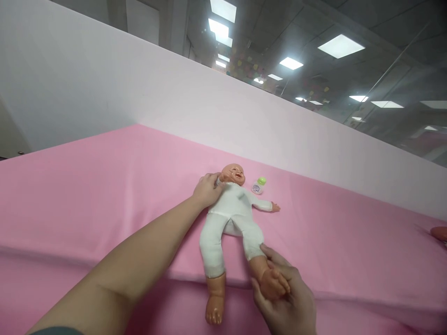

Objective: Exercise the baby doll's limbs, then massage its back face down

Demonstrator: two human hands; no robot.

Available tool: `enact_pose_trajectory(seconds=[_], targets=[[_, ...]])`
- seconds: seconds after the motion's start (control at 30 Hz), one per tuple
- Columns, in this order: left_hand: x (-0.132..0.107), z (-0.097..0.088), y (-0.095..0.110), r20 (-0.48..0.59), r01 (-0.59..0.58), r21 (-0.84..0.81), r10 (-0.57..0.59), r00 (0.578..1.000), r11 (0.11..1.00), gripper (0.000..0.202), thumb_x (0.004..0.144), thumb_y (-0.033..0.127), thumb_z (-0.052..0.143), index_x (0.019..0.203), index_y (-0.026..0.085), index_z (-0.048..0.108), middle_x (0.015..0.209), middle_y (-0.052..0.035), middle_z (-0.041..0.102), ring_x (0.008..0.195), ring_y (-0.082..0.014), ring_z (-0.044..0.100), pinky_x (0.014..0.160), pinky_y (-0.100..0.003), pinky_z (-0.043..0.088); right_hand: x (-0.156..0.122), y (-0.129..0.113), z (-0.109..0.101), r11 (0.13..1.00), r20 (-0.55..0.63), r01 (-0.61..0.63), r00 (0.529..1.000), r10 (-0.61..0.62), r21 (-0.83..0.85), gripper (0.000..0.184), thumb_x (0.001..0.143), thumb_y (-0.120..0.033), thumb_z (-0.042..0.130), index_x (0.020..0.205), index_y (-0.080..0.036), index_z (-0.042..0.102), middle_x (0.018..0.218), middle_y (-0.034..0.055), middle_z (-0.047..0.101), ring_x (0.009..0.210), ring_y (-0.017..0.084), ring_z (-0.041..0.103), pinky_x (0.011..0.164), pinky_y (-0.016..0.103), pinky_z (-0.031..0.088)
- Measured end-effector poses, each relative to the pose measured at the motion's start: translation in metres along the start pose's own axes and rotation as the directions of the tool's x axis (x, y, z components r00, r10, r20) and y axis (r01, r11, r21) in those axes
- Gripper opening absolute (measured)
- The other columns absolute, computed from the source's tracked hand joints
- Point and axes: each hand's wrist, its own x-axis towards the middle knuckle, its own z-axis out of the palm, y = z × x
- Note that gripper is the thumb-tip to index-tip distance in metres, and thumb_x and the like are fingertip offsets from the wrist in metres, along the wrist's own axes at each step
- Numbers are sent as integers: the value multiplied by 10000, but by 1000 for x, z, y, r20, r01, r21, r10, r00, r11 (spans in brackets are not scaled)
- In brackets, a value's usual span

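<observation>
A baby doll (231,200) with a white cloth body lies on its back, head away from me and feet hanging toward the near edge. My left hand (208,190) is closed round the doll's arm on the left, beside its head. That arm is mostly hidden by my fingers. Lower down, my right hand (288,291) wraps the doll's bare lower leg and foot on the right, thumb and fingers on either side. The doll's other foot (214,307) hangs free. Its other arm (262,204) is stretched out to the right.
Pink cloth (342,246) covers the surface, with its near edge folding down under the doll's legs. A small clear bottle with a green cap (258,186) lies by the doll's head. Behind stands a low white wall (244,121). An orange-red object (439,233) shows at the far right.
</observation>
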Motion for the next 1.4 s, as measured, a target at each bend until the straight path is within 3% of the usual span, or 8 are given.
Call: enact_pose_trajectory(seconds=[0.1, 0.27, 0.53, 0.73, 0.83, 1.0, 1.2, 1.4], targets=[[-8, 3, 12, 92, -96, 28, 93, 991, 995, 645, 921, 660, 571, 1488, 355, 523, 1432, -85, 555, 1367, -331, 463, 1155, -470, 380, 22, 3, 5, 998, -51, 33, 998, -31, 49, 326, 841, -325, 753, 1110, -238, 592, 1234, 127, 727, 1106, 277, 740, 897, 418, 657], [-12, 1, 14, 151, -101, 43, 94, 984, 994, 701, 896, 619, 619, 1537, 387, 457, 1488, -83, 496, 1403, -352, 425, 1159, -498, 385, 57, 18, 28, 998, -94, 41, 995, -37, 44, 310, 828, -308, 754, 1092, -252, 601, 1235, 86, 726, 1117, 251, 727, 917, 397, 631], [-11, -2, 13, 172, -107, 56, 96, 980, 993, 687, 888, 603, 622, 1521, 383, 468, 1498, -82, 490, 1411, -357, 420, 1161, -511, 389, 90, 37, 65, 997, 103, -80, 991, 81, -15, 367, 824, -346, 720, 1160, -259, 603, 1201, 42, 738, 1067, 262, 725, 882, 420, 610], [-8, -2, 13, 148, -84, 42, 77, 986, 996, 645, 903, 619, 606, 1491, 374, 506, 1445, -78, 547, 1365, -340, 471, 1137, -482, 409, 93, 33, 73, 994, 120, -105, 987, 105, -4, 374, 819, -350, 724, 1156, -255, 590, 1246, 63, 718, 1102, 279, 703, 910, 450, 594], [-3, -3, 6, 88, -28, 31, 25, 996, 999, 576, 937, 661, 541, 1407, 331, 583, 1341, -93, 617, 1283, -326, 540, 1088, -463, 435, 89, 31, 69, 996, 102, -78, 992, 75, 33, 371, 810, -331, 737, 1142, -251, 591, 1304, 77, 691, 1168, 280, 676, 978, 466, 577], [11, -5, -19, -6, 145, -71, -145, 989, 987, 499, 996, 669, 416, 1160, 258, 647, 1084, -101, 710, 1015, -288, 660, 821, -381, 489, 66, 25, 46, 997, 58, -55, 997, 51, 62, 363, 846, -341, 723, 1148, -254, 541, 1432, 111, 611, 1272, 289, 634, 1022, 490, 569], [24, -4, -48, -89, 413, -206, -437, 895, 887, 594, 994, 735, 320, 1026, 219, 611, 962, -114, 729, 862, -289, 675, 691, -350, 442, 18, 18, 9, 994, 102, -87, 992, 80, 69, 397, 850, -326, 706, 1178, -246, 498, 1490, 164, 563, 1284, 319, 642, 937, 460, 631], [24, -1, -53, -94, 414, -238, -445, 890, 879, 586, 984, 751, 331, 1000, 227, 593, 971, -112, 735, 865, -287, 676, 676, -340, 421, -19, 11, -4, 994, 50, 86, 995, -89, 61, 417, 827, -287, 726, 1226, -239, 613, 1325, 137, 681, 1171, 332, 704, 895, 466, 658]])
